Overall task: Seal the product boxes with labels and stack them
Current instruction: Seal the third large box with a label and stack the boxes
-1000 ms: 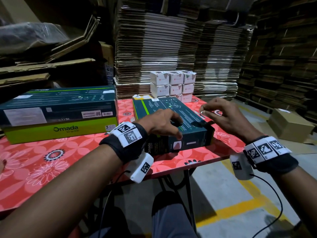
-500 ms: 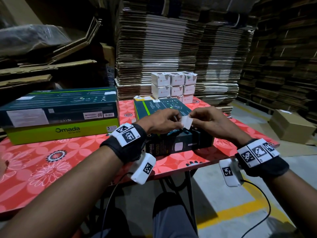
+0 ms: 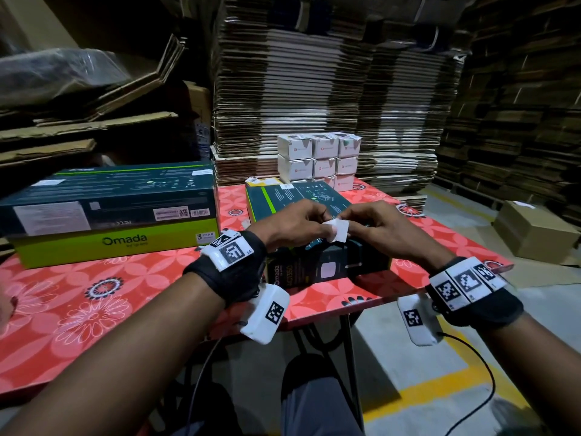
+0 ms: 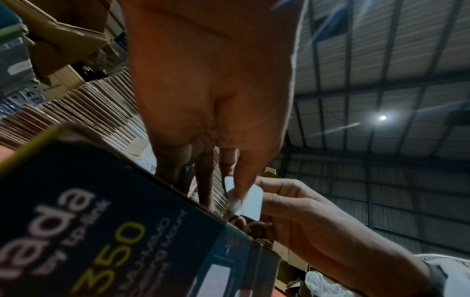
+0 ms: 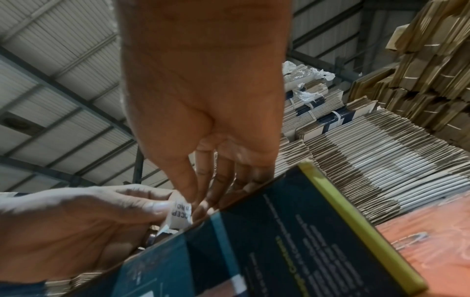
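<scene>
- Left hand [image 3: 292,226] and right hand [image 3: 377,228]: fingers pinch white label [image 3: 339,231] together above dark box [image 3: 301,199], near bench [image 3: 94,294] front edge
- Second box [image 3: 110,212] at 9 o'clock, gap between

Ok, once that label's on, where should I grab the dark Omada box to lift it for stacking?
Probably by its two long sides, one hand each, coming from above. The dark Omada box lies flat and lengthwise away from the person on the table, with both long sides clear of the neighbouring green-based box.

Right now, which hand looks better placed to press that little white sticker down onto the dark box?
Probably the left hand: its thumb lies across the white label above the dark box. The right hand pinches only the label's edge.
</scene>
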